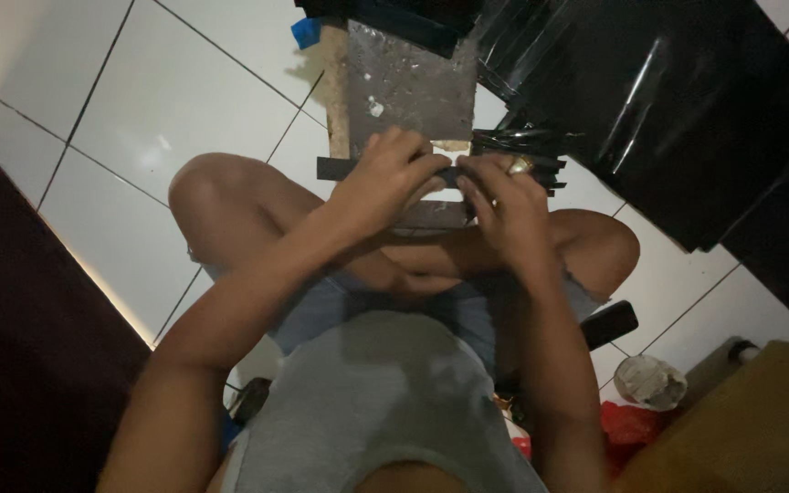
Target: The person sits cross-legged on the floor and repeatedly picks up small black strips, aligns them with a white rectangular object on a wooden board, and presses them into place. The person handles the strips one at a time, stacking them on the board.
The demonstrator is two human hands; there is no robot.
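Note:
I sit cross-legged on a white tiled floor. My left hand [394, 173] and my right hand [502, 196] meet in front of my knees, both pinching a narrow black strip [332, 168] that sticks out to the left of my left hand. My right hand wears a ring. Beside that hand lies a small bundle of similar black strips [518, 144]. Just beyond my hands a worn grey board [408, 82] with a wooden edge lies on the floor.
Glossy black plastic sheets [678, 100] cover the floor at the upper right. A dark maroon surface [20, 338] fills the left side. A small white cup [647, 380], something red [627, 425] and a tan box [751, 429] sit at the lower right.

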